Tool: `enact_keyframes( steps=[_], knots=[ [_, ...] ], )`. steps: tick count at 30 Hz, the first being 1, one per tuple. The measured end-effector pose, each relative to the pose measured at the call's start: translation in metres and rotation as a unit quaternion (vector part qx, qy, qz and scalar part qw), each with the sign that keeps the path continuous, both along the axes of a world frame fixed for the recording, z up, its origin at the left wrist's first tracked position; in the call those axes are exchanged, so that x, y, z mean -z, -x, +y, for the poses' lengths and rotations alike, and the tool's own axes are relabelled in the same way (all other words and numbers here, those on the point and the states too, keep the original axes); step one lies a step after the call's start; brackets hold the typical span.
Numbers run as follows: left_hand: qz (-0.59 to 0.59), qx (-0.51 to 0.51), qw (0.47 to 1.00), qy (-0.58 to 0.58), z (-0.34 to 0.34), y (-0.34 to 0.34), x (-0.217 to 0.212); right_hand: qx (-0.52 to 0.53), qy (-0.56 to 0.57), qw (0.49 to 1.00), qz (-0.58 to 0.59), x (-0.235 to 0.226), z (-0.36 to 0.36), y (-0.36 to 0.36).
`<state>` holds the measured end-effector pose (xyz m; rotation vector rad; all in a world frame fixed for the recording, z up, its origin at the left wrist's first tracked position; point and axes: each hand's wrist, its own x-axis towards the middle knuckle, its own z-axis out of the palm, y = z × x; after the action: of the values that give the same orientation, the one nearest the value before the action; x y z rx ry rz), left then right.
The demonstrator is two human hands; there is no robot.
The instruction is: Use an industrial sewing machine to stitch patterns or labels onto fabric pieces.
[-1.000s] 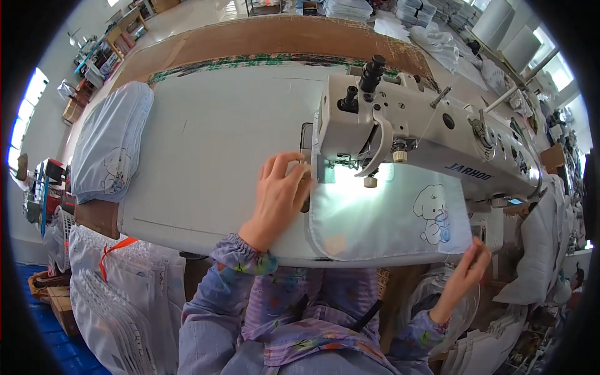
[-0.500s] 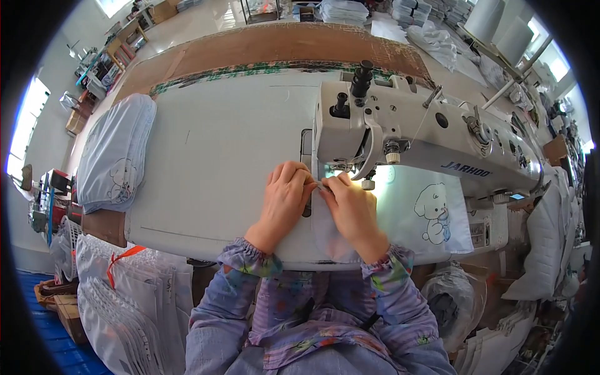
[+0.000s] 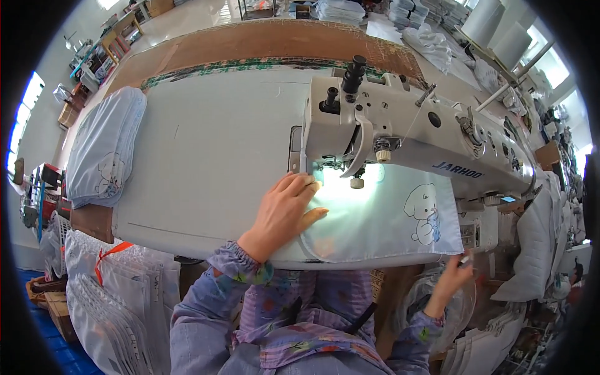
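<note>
My left hand [image 3: 284,209] lies flat on a pale blue fabric piece [image 3: 381,215] with a cartoon dog print, pressing its left edge just beside the needle of the white sewing machine [image 3: 406,134]. The fabric is spread under the machine's lit presser foot [image 3: 356,181]. Below the table's right front edge, my right hand [image 3: 453,278] is lowered with its fingers pinched on a small thing that I cannot make out.
A stack of similar pale blue printed pieces [image 3: 103,150] sits at the left end of the white table [image 3: 212,144]. White bundles tied with an orange strap [image 3: 106,294] hang below left. More white fabric [image 3: 537,244] piles at the right.
Half a second ago both hands were on the fabric at the needle. My right hand has since dropped down to the right, below the table edge; my left hand stays on the fabric.
</note>
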<state>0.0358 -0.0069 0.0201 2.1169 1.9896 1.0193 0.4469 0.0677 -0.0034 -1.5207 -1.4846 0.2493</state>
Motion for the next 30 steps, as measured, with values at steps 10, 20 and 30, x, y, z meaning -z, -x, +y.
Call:
enact_keyframes(
  steps=[10,20,30],
  knots=[
    [0.021,-0.006,1.0,0.0,0.001,0.009,-0.003,-0.115,0.129,0.978,0.115,-0.008,0.022,0.027],
    [0.034,0.01,0.999,0.001,0.017,0.024,0.008,-0.218,0.142,0.964,-0.059,-0.026,0.01,0.066],
    [0.029,0.006,1.0,0.01,0.022,0.025,0.001,-0.255,0.174,0.947,-0.086,-0.051,0.008,0.092]
  ],
)
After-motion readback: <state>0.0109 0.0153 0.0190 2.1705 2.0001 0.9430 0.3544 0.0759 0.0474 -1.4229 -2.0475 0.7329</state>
